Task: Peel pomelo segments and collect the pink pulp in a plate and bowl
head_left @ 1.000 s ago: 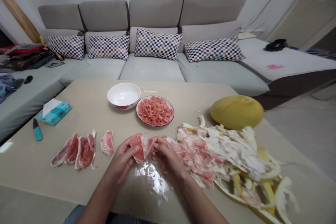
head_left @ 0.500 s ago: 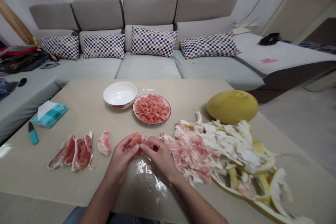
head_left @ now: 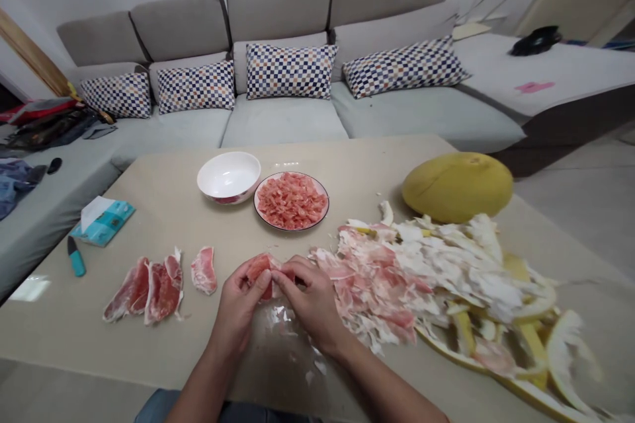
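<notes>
Closer together than in the earlier view, the left hand and right hand have come in around a pomelo segment, held just above the table. The fingers of both hands are curled and pinched onto it from either side, nearly meeting, so much of the segment is hidden. What shows is coral-pink pulp, glistening and beaded, with a pale shred of membrane at its edge (how much membrane remains underneath, I cannot tell). Beyond the hands, a plate with a dark rim holds a heap of loose pink pulp, and a white bowl sits just beside it. To the left lie peeled, membrane-streaked segments, with a single piece nearer the left hand, then a teal-handled knife and a tissue pack. Right of the right hand, almost touching it, spreads a big pile of white pith and pink membrane, running into yellow rind pieces. A whole yellow-green pomelo sits behind that pile, and small membrane scraps are scattered on the table below the hands
</notes>
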{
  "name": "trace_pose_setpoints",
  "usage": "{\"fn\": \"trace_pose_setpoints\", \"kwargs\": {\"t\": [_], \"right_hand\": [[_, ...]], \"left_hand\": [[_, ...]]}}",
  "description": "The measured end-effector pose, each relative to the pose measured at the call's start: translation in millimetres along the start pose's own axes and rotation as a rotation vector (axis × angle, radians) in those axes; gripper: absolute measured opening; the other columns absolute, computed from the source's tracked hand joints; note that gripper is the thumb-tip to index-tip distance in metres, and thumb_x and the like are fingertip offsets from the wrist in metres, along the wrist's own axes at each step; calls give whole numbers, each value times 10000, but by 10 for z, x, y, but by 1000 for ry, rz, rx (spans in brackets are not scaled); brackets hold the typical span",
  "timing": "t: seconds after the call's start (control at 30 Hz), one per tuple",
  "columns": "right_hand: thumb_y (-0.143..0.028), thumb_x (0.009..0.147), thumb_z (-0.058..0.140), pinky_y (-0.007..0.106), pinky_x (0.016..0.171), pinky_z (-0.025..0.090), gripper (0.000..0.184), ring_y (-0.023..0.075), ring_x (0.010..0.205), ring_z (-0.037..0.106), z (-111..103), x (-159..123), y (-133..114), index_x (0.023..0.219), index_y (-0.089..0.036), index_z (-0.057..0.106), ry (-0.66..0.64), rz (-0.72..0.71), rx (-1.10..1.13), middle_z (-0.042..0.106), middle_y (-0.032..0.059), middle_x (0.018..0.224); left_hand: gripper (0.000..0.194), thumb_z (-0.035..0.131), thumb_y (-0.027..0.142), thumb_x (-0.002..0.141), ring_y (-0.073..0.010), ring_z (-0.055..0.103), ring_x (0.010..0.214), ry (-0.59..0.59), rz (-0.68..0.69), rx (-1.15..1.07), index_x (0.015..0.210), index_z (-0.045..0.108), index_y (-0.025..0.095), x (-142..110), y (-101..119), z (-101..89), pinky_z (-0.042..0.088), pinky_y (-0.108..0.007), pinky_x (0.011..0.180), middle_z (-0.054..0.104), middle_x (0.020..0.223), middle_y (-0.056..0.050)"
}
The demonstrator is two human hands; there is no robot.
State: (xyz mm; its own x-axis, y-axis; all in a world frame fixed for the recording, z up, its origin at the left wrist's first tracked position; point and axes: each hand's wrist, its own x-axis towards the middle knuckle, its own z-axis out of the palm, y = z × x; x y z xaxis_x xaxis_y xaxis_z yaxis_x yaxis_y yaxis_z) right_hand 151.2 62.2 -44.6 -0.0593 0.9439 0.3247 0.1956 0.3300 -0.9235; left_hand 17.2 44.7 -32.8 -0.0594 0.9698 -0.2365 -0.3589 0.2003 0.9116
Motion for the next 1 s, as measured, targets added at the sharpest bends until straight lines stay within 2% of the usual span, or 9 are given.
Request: {"fn": "trace_pose_setpoints", "kwargs": {"t": [0.1,0.27,0.4,0.57,0.7,0.8,0.9,1.0], "right_hand": [[-261,843,639,253,576,382,216,139,593,512,-16,16,-17,645,-180,670,4,68,38,543,-5,614],[-295,823,658,248,560,382,209,139,591,518,-55,51,-19,664,-166,702,-9,141,125,582,7,615],[-331,791,684,249,573,388,214,142,611,521,-83,78,-8,667,-159,715,-33,225,209,596,13,629],[-458,719,737,239,542,372,323,128,578,494,-100,82,57,650,-148,677,-139,418,433,576,-5,599],[-496,692,757,235,549,364,371,112,562,471,-90,61,107,655,-141,656,-187,469,577,564,-15,599],[-498,700,752,235,547,351,372,109,558,457,-106,65,84,652,-145,645,-197,455,570,547,-20,597],[-459,754,715,237,552,340,350,111,572,444,-154,92,20,613,-154,618,-221,331,438,513,-26,593],[-396,797,678,238,592,364,273,121,622,472,-182,108,-31,667,-160,632,-226,239,309,534,-20,645]], "left_hand": [[401,770,311,744,-222,667,997,14,-35,-70,1108,690,163,0,3,-1,503,-302,872,727,1098,-109],[313,802,290,708,-157,679,821,22,-67,-143,974,731,141,-6,34,1,525,-242,768,745,936,-74],[288,775,272,745,-149,680,812,-13,-102,-172,993,724,134,-10,31,-18,533,-243,784,742,921,-68],[278,718,265,807,-172,697,844,-81,-165,-213,1050,706,131,-20,37,-29,540,-258,798,748,959,-89],[263,679,272,842,-181,702,876,-157,-206,-281,1066,701,137,-27,59,-23,542,-270,826,748,984,-93],[244,683,259,839,-166,700,864,-177,-218,-299,1054,711,146,-28,72,-33,543,-249,814,750,974,-81],[239,707,238,819,-146,695,835,-145,-187,-264,1035,719,137,-28,70,-62,541,-223,797,751,933,-74],[246,738,229,790,-124,684,789,-91,-150,-217,1015,724,131,-27,48,-84,539,-206,776,744,888,-62]]}}
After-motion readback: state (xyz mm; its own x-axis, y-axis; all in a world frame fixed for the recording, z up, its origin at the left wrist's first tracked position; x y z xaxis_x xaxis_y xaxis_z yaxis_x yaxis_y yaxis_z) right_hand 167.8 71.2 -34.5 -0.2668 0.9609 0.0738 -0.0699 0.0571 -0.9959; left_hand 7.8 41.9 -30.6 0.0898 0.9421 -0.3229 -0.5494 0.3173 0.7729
